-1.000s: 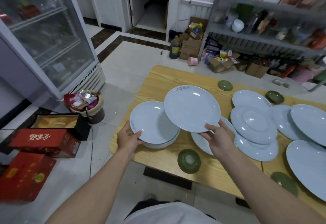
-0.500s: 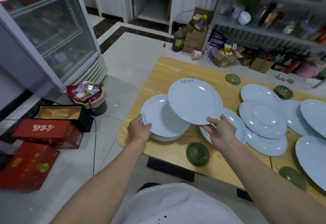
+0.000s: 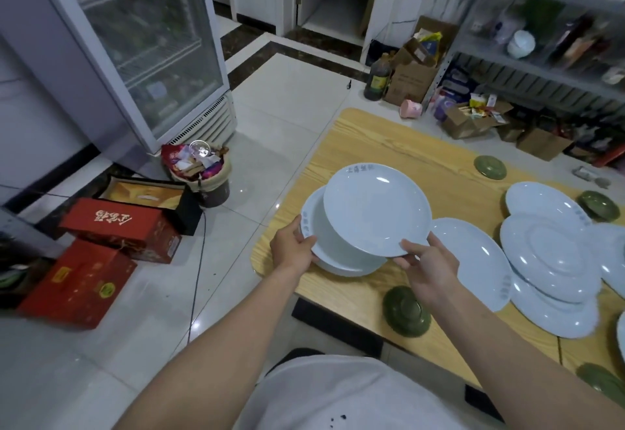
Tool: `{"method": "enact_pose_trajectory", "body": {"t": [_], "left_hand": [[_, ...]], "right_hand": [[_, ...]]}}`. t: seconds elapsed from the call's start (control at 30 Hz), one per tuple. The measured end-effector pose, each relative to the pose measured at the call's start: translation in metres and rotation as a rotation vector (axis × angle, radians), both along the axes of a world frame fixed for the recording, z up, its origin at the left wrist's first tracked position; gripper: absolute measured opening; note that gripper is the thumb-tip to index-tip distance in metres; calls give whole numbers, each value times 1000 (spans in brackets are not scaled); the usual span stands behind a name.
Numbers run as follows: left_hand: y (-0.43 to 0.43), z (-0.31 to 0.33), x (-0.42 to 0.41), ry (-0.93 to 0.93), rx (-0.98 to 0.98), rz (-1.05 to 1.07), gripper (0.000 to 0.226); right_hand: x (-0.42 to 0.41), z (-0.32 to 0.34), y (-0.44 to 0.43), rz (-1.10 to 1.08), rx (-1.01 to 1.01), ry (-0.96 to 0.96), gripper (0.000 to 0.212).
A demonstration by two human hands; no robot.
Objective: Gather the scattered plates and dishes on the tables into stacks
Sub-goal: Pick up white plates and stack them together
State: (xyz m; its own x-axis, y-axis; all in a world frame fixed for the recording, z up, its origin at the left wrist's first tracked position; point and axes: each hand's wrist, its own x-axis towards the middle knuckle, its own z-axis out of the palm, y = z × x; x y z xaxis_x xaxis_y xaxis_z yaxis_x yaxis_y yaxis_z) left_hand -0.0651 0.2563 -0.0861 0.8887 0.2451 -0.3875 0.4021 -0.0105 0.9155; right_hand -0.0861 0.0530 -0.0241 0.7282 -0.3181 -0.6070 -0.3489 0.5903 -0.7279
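Logged a short row of blue characters on the far rim of the top plate; they were too blurred for me to read. Similar blue marks sat on the rims of the lower plate and the right-hand plate, also unreadable. The red box carried gold brush characters, upside down to me and illegible. The dark bottle had a yellow label with print too small to read.

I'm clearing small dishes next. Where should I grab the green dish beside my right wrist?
Probably from above: the green dish lies upside down with its foot ring raised, so pinch that ring. Its rim lies flat on the table, offering little to hook.
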Motion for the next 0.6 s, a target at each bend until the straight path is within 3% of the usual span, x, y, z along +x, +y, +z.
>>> {"method": "enact_pose_trajectory", "body": {"t": [0.27, 0.6], "left_hand": [[5, -2, -5, 34, -207, 9, 57], [4, -14, 1, 46, -223, 16, 54]], "right_hand": [[4, -12, 9, 84, -93, 53, 72], [8, -16, 15, 174, -248, 108, 68]]}}
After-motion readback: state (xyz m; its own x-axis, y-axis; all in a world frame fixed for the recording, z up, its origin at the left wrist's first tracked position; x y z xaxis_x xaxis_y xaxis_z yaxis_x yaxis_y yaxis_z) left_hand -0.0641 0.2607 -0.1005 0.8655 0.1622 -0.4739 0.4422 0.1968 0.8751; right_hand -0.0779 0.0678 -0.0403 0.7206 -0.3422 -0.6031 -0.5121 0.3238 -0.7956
